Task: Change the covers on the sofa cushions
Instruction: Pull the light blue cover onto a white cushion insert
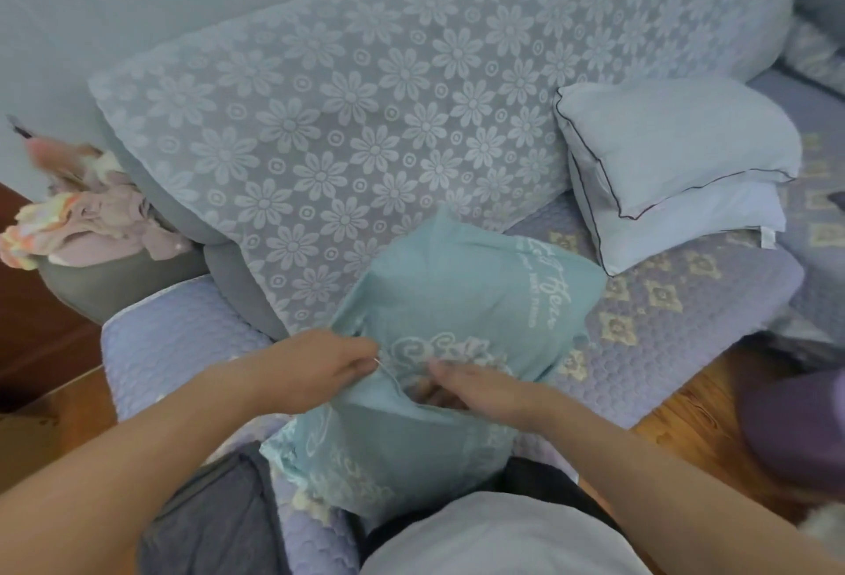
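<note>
A teal cushion with white lettering (462, 300) lies on the sofa seat right in front of me, its near end against my lap. My left hand (320, 362) pinches the zipper pull and the cover's edge at the left of the opening. My right hand (475, 385) has its fingers curled into the open slit of the cover, gripping the fabric there. Two bare white cushions with dark piping (676, 163) are stacked on the seat at the right.
The sofa back carries a pale floral lace throw (366, 108). A quilted lilac seat cover (663, 314) lies under the cushions. A pile of pink clothes (91, 218) sits on the left armrest. Wooden floor (686, 405) shows at right, beside a purple object (795, 428).
</note>
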`<state>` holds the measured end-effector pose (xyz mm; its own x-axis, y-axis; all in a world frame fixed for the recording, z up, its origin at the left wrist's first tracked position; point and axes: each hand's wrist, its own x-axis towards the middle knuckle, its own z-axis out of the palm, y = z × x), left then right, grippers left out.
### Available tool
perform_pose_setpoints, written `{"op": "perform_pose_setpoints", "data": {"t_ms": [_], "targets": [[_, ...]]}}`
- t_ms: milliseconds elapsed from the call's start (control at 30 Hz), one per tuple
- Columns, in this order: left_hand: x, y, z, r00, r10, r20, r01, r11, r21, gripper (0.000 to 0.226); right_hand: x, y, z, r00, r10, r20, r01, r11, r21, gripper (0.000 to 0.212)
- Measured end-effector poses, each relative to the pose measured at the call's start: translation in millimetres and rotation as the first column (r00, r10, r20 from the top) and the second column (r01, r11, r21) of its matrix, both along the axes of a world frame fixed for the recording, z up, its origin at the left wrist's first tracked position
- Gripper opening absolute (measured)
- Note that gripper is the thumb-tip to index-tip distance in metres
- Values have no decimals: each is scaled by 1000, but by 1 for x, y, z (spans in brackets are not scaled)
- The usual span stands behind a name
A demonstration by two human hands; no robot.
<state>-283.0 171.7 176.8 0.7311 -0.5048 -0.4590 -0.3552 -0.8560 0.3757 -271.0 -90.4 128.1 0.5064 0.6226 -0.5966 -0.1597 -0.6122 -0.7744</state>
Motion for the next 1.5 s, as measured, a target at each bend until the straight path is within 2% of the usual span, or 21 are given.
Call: {"op": "perform_pose_setpoints", "data": {"t_ms": [67,100,167,267,367,467,533,600,667,700,767,833,900,967,1033,1100,1167,1267,1300,1400,1500], "targets": [[-3,0,0,1000,-1,7,1,999,41,20,10,-55,-8,953,225,201,-195,968,-157,58],[-7,-1,-1,999,-25,23,23,996,85,18,12,-80,-15,868,380,321,-274,904,-329,55],[-15,-4,-5,988,-118,104,101,982,157,27,15,-117,-41,726,523,447,-227,795,-562,44],[-18,-11,-20,943,-223,248,168,960,225,34,12,-125,-69,621,431,655,-48,855,-517,19],[-13,-22,-41,893,-371,255,265,890,370,21,8,-107,-90,580,258,773,-51,958,-282,17],[-6,-39,-61,891,-337,305,176,874,452,26,1,-89,-102,645,354,678,-193,933,-304,17],[8,-48,-64,961,-32,276,-82,917,391,49,-2,-83,-98,749,369,551,-218,922,-321,27],[22,-43,-66,945,177,275,-270,896,353,54,-1,-82,-100,888,146,436,-38,968,-246,31],[29,-36,-72,920,80,383,-227,906,356,40,5,-82,-107,872,-126,474,222,963,-151,23],[28,-36,-77,892,-20,451,-149,930,336,34,9,-79,-112,827,-138,545,259,954,-150,19],[18,-36,-84,865,-244,438,83,931,356,40,12,-72,-121,761,-23,648,215,952,-218,25],[13,-40,-92,812,-404,420,240,889,391,45,8,-65,-132,748,137,649,130,929,-347,39],[14,-44,-94,771,-439,461,248,874,418,45,4,-59,-140,725,161,669,191,887,-421,48],[19,-47,-94,752,-436,495,210,870,446,45,7,-58,-142,667,62,743,358,848,-392,51],[23,-47,-93,725,-478,496,241,850,468,47,12,-58,-140,634,53,772,400,831,-386,48],[27,-42,-94,705,-551,447,332,813,478,47,19,-58,-132,621,152,769,362,814,-454,39],[35,-37,-96,725,-578,375,383,791,478,36,30,-63,-127,715,235,659,243,800,-549,18],[50,-40,-90,843,-512,162,349,752,560,11,38,-65,-114,841,452,298,-230,797,-559,20],[52,-46,-87,880,-473,37,349,699,624,16,35,-59,-110,847,500,181,-354,785,-509,24],[48,-59,-85,897,-373,-238,427,589,686,23,16,-40,-114,893,450,-27,-402,768,-499,29],[47,-50,-73,903,-297,-311,429,581,691,35,9,-51,-120,835,549,24,-472,740,-479,49]]}}
